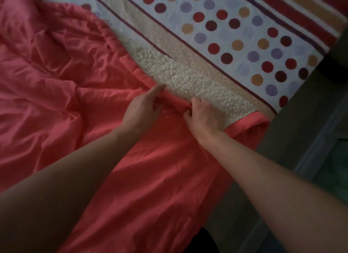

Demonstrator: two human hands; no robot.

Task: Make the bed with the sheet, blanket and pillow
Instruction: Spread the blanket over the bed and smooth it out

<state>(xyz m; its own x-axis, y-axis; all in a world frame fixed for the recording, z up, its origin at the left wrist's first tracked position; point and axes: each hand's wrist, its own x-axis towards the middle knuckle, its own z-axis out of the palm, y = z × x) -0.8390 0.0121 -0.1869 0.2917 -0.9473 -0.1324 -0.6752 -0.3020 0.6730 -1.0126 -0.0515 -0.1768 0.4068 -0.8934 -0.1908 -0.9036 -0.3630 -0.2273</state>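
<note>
step: straightening the turn-back | your right hand (204, 115) pinches the coral blanket (56, 73) hem, likely to keep the fleece lining (188, 83) showing | left hand (143, 111) lies along the hem, index straight, grip unclear | blanket partly covers the dotted sheet (235, 35)

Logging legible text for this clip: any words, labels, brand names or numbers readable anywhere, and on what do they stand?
None to read.
The red blanket and the dotted sheet show only plain cloth, dots and stripes. No tag or label shows where the left hand and right hand grip the blanket's edge.
</note>
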